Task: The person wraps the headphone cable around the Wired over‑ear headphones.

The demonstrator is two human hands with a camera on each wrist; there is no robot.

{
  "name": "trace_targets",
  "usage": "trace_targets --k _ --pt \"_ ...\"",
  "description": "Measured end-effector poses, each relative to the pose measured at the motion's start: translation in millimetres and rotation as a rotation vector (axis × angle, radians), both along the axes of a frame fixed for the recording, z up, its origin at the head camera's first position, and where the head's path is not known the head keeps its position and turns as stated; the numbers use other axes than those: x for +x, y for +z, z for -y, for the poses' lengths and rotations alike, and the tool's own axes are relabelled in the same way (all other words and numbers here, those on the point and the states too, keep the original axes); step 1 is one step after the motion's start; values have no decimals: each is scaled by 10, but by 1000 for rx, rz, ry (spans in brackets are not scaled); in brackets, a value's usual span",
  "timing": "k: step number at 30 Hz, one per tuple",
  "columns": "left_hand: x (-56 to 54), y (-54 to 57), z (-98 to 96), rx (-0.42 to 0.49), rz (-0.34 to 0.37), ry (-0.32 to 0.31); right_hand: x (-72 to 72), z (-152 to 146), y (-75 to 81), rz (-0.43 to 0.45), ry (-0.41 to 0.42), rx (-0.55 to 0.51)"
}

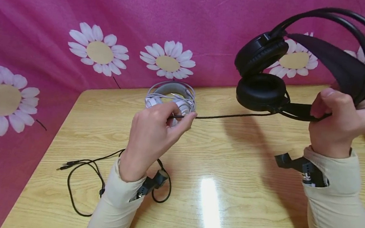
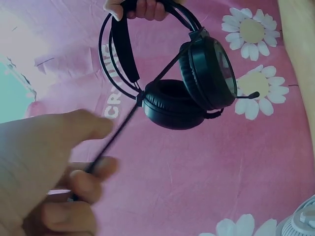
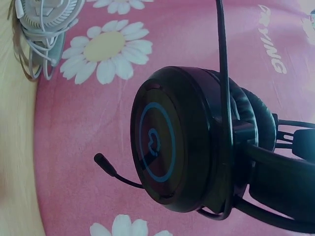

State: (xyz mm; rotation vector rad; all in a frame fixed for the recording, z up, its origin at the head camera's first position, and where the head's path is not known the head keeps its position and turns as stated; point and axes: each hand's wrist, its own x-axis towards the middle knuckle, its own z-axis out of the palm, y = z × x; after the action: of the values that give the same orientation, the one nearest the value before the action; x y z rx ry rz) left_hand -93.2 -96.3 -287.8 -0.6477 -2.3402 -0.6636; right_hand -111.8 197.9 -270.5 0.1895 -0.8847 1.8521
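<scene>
My right hand (image 1: pixel 340 118) grips the headband of a black headset (image 1: pixel 260 92), holding it up above the right side of the table. Both ear cups hang to the left, and a small boom microphone (image 3: pixel 106 164) sticks out from one of them. The headset's thin black cable (image 1: pixel 231 116) runs taut to my left hand (image 1: pixel 152 136), which holds it between thumb and curled fingers. In the left wrist view the cable passes over the fingers (image 2: pixel 86 184). Further cable, with plugs (image 1: pixel 68 164) at its end, lies looped on the table around my left forearm.
A white headset (image 1: pixel 171 89) with its cord wrapped round it rests at the table's back edge, partly hidden by my left hand. Pink cloth (image 1: pixel 215 33) with daisies hangs behind the wooden table (image 1: pixel 246 206). Each wrist wears a small black camera mount (image 1: pixel 308 170).
</scene>
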Motion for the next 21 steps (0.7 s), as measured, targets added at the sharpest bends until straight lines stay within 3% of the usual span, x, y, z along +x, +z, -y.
trace_targets --k 4,8,13,17,21 --pt "-4 -7 -8 95 -111 -34 17 51 20 3 -4 52" --pt "-14 -5 -4 136 -155 -41 35 107 36 1 1 71" --pt "-13 -1 24 107 -153 -17 32 167 47 -22 10 116" --pt "-7 2 49 57 -126 2 44 173 25 10 -13 182" --pt "0 8 62 -6 -91 21 33 162 34 12 -28 163"
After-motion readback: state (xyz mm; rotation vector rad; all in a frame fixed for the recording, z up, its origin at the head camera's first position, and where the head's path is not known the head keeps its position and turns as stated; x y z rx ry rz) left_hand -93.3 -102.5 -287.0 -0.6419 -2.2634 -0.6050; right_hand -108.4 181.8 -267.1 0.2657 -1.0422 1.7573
